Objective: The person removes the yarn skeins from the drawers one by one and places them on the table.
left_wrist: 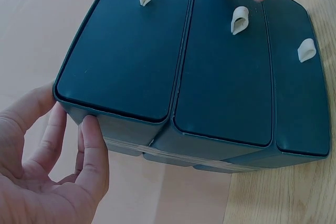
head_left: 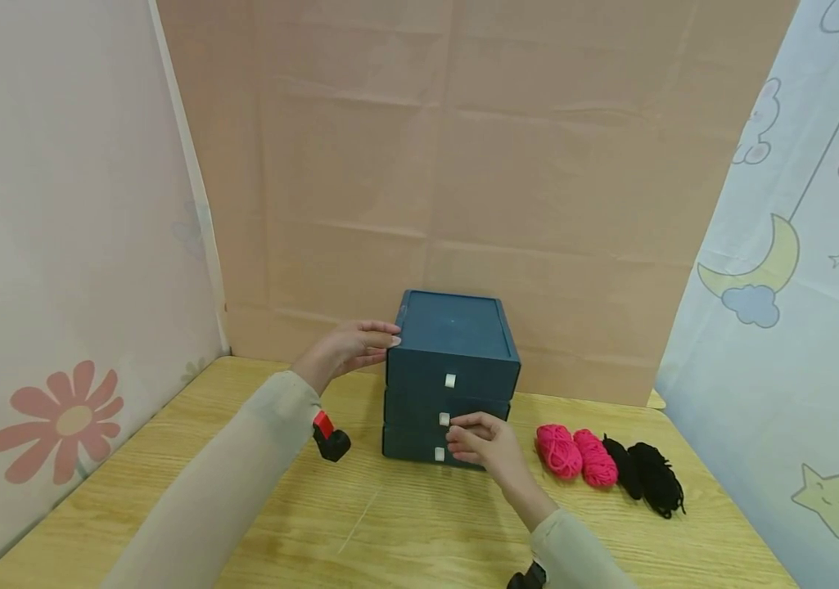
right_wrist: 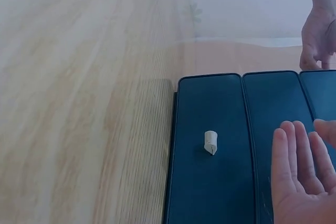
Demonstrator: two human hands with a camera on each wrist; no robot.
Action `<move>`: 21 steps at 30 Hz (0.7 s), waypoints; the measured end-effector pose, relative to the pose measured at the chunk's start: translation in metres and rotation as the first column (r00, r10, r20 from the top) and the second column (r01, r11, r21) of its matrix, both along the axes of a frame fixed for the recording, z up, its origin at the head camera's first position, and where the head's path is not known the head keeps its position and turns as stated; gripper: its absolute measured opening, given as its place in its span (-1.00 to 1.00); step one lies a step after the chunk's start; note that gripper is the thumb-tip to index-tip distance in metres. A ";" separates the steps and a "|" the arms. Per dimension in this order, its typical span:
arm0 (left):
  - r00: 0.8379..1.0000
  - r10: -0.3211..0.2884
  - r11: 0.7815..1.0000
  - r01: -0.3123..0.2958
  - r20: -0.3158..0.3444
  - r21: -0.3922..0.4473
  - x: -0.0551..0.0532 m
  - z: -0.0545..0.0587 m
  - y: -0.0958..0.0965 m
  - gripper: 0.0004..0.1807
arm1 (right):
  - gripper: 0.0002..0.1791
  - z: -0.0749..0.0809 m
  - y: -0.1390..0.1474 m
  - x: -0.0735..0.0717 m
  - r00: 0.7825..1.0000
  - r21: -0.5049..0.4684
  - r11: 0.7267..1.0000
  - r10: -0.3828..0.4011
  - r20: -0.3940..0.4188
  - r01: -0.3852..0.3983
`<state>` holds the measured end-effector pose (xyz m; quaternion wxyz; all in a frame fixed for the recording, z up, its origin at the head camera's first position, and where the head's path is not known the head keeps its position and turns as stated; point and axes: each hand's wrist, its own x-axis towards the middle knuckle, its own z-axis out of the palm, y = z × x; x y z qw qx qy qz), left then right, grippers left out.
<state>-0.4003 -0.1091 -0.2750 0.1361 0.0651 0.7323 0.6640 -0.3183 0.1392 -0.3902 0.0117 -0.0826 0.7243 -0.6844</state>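
A dark blue three-drawer cabinet (head_left: 456, 323) stands at the back of the table, its drawers closed, each with a pale loop tab. Against its upper left edge rests my left hand (head_left: 345, 348), whose fingertips (left_wrist: 93, 127) touch the side near the front corner. My right hand (head_left: 489, 446) is in front of the middle drawer (left_wrist: 226, 77), close to the middle tab (left_wrist: 240, 20). In the right wrist view its fingers (right_wrist: 295, 156) are straight, the thumb is apart, and the palm holds nothing. The left wrist view shows those fingertips separate from the tab.
Two pink yarn skeins (head_left: 559, 451) lie right of the cabinet, with two black yarn skeins (head_left: 656, 478) beside them. A brown paper backdrop (head_left: 331, 164) rises behind the wooden table (head_left: 390, 523). Patterned cloths hang at both sides.
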 end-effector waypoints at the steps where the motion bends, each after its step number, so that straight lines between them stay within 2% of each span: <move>1: 1.000 -0.001 1.000 0.001 0.002 0.002 0.000 0.000 0.000 -0.62 | -0.60 0.000 0.002 0.002 1.000 0.008 1.000 0.016 0.002 -0.016; 5: 1.000 0.005 1.000 -0.005 0.014 0.013 0.000 0.001 0.001 -0.62 | -0.57 -0.002 0.007 0.008 0.998 0.039 0.997 0.067 0.015 -0.067; 11: 1.000 0.009 1.000 -0.009 0.009 0.014 0.000 0.000 0.000 -0.62 | -0.57 -0.010 0.012 0.014 0.989 0.072 0.989 0.122 0.080 -0.128; 21: 1.000 -0.006 1.000 0.006 -0.005 -0.003 0.003 0.001 -0.001 -0.63 | -0.56 -0.027 0.012 0.008 0.967 0.084 0.982 0.148 0.207 -0.168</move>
